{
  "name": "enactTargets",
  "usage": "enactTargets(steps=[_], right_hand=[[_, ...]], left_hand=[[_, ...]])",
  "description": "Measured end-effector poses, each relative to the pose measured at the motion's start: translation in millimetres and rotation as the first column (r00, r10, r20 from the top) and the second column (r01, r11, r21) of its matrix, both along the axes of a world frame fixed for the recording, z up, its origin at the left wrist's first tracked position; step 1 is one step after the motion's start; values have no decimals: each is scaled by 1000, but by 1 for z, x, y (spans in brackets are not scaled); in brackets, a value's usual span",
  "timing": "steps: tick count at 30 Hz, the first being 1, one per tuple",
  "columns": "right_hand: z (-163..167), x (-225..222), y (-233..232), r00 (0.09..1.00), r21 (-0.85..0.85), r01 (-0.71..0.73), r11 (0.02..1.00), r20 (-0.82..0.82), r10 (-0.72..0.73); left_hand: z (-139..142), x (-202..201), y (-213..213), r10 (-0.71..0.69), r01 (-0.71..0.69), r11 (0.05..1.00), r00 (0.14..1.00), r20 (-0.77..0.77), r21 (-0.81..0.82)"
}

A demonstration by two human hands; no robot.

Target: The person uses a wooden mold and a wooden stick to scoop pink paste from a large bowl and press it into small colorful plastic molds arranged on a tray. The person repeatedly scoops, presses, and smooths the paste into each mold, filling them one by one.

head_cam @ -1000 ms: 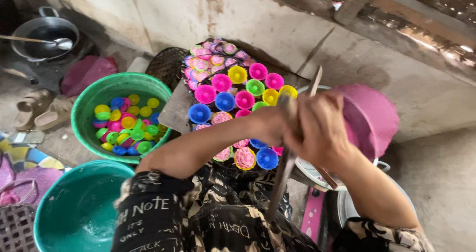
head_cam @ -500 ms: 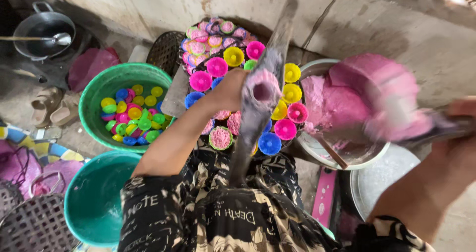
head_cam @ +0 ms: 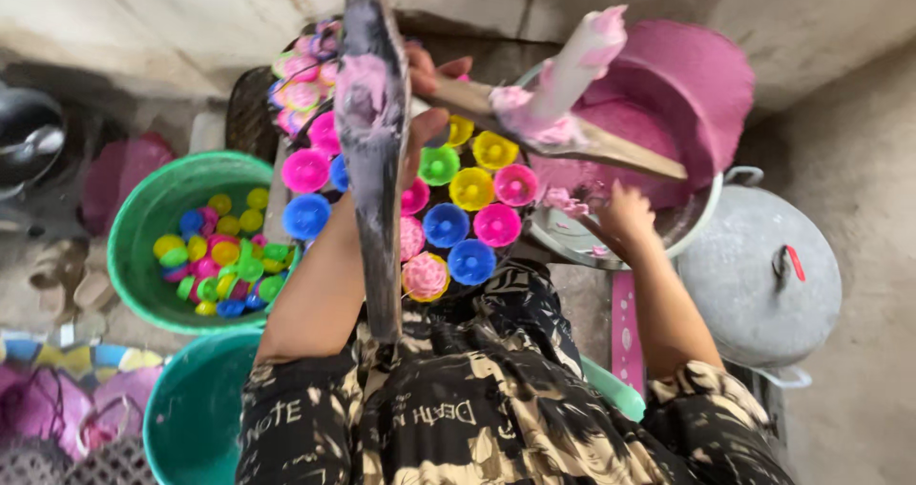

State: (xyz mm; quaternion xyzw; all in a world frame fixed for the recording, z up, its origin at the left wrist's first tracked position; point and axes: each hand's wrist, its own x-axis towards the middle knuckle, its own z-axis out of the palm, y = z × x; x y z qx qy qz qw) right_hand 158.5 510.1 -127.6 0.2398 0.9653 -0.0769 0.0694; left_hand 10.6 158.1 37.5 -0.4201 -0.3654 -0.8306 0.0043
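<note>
Two hands (head_cam: pixel 625 213), two green basins (head_cam: pixel 153 218), one lidded pot (head_cam: pixel 759 270) (small moulds (head_cam: pixel 472 187) too many to count)

The left forearm rises bare from the patterned sleeve at lower centre toward the upper middle of the frame, where the left hand (head_cam: pixel 426 103) is clenched, fingers curled and thumb tip showing. The right forearm climbs from the lower right; the right hand (head_cam: pixel 625 213), knuckles up, points up-left at mid-frame.

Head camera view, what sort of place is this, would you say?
Probably a simple home or backyard sweet-making spot, worked low on a bare concrete floor. A pan of pink batter, a tray of small coloured moulds, a green basin of spare moulds and a lidded pot show it.
</note>
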Motion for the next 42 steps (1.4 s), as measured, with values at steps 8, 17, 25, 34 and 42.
enactTargets(steps=[8,17,25,34,42], right_hand=[[-55,33,49,927,-184,-200,962,283,247],[-14,25,63,915,96,-400,912,91,392],[-47,-31,63,847,492,-501,712,111,519],[-113,-44,48,865,198,-501,843,129,484],[-89,-5,56,804,33,-579,814,184,565]], left_hand=[[1,5,4,53,-50,963,999,4,-264],[19,17,-8,17,12,973,992,124,-230],[21,22,-25,-40,105,969,961,275,-224],[25,28,-26,17,56,948,974,224,-313],[33,36,-25,39,17,920,990,136,-392]])
